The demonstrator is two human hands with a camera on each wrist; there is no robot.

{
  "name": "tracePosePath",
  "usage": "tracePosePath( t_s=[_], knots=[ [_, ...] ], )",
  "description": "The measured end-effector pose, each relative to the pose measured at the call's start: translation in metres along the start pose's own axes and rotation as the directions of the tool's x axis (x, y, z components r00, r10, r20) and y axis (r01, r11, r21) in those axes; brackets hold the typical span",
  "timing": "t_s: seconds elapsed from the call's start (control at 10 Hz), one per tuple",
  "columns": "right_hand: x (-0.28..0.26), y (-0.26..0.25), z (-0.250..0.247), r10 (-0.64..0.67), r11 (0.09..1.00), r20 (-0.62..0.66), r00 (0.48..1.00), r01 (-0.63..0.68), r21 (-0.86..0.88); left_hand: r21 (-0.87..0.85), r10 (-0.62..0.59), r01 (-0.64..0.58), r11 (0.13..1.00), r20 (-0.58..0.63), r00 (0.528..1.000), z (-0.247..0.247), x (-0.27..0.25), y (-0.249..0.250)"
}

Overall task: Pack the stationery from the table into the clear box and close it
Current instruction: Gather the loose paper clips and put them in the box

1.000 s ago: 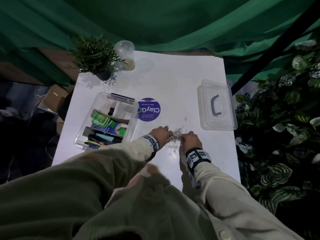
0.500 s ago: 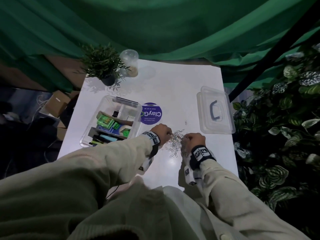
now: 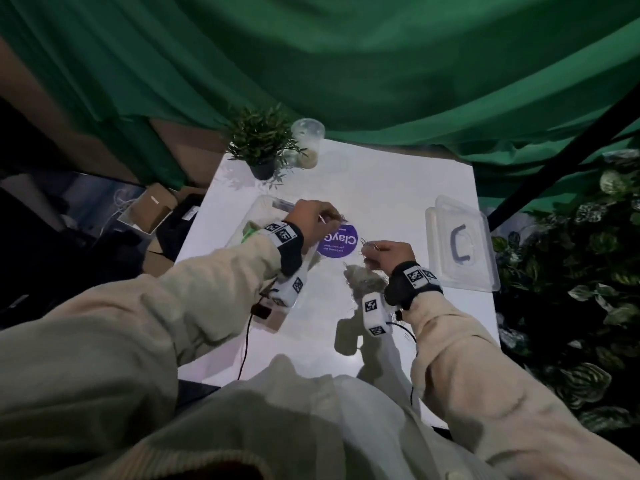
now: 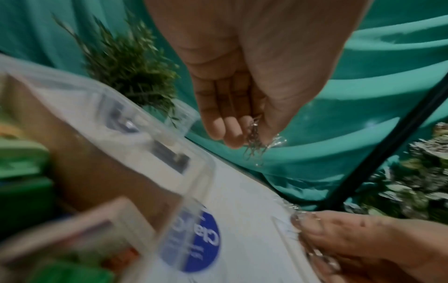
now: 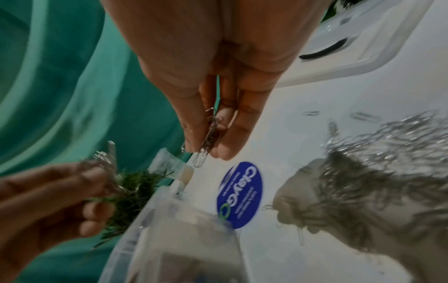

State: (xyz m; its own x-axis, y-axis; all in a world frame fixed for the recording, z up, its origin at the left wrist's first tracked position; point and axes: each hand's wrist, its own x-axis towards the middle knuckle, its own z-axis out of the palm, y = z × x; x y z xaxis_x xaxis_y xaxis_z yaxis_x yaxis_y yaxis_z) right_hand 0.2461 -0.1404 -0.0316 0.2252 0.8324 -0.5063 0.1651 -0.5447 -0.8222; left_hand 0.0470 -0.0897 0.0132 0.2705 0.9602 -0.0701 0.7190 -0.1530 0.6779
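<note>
Over the clear box's (image 3: 258,211) right rim, left hand (image 3: 311,218) pinches a small bunch of paper clips (image 4: 254,141). Right hand (image 3: 391,254) pinches another bunch; main pile (image 5: 378,153) remains on table (image 3: 398,188). Step: transferring clips. Next, likely: release inside the box. Lid (image 3: 460,244) lies far right.

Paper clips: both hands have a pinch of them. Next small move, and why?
Probably carry the left hand the rest of the way over the clear box and let go. It pinches paper clips just beside the box's rim; the right hand holds more, and a pile still lies on the table.
</note>
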Motion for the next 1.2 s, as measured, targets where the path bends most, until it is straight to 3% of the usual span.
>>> tracePosePath(
  t_s=[0.1, 0.3, 0.4, 0.5, 0.6, 0.7, 0.8, 0.9, 1.0, 1.2],
  knots=[
    [-0.002, -0.026, 0.024, -0.012, 1.000, 0.070, 0.997, 0.011, 0.021, 0.117, -0.107, 0.109, 0.987, -0.023, 0.994, -0.023, 0.007, -0.023],
    [0.005, -0.061, 0.073, 0.018, 1.000, 0.174, 0.985, -0.016, -0.011, 0.358, -0.231, 0.174, 0.917, 0.121, 0.965, -0.028, 0.004, -0.038],
    [0.008, -0.066, 0.090, 0.041, 0.999, 0.235, 0.971, -0.039, -0.012, 0.353, -0.231, 0.162, 0.922, 0.164, 0.959, -0.024, -0.002, -0.040],
    [0.000, -0.075, 0.099, 0.101, 0.992, 0.177, 0.979, -0.085, -0.094, 0.331, -0.222, 0.157, 0.930, 0.170, 0.960, -0.028, -0.005, -0.047],
    [0.010, -0.079, 0.101, 0.023, 0.918, 0.147, 0.989, 0.037, -0.394, 0.315, -0.222, 0.168, 0.934, 0.143, 0.965, -0.032, -0.007, -0.057],
    [0.001, -0.086, 0.108, -0.123, 0.777, 0.109, 0.986, 0.164, -0.607, 0.261, -0.228, 0.191, 0.946, 0.117, 0.967, -0.032, -0.008, -0.063],
    [-0.007, -0.097, 0.111, -0.166, 0.706, 0.152, 0.974, 0.225, -0.672, 0.232, -0.240, 0.209, 0.950, 0.113, 0.964, -0.032, -0.008, -0.064],
    [-0.006, -0.093, 0.108, -0.126, 0.746, 0.158, 0.979, 0.198, -0.636, 0.233, -0.247, 0.214, 0.949, 0.121, 0.962, -0.033, -0.008, -0.063],
    [0.002, -0.087, 0.102, -0.048, 0.933, 0.113, 0.992, 0.085, -0.348, 0.243, -0.250, 0.217, 0.945, 0.114, 0.961, -0.032, -0.009, -0.061],
    [-0.009, -0.069, 0.071, -0.061, 0.998, -0.008, 0.998, 0.062, 0.025, 0.211, -0.236, 0.224, 0.951, 0.031, 0.971, -0.032, -0.008, -0.039]
  ],
)
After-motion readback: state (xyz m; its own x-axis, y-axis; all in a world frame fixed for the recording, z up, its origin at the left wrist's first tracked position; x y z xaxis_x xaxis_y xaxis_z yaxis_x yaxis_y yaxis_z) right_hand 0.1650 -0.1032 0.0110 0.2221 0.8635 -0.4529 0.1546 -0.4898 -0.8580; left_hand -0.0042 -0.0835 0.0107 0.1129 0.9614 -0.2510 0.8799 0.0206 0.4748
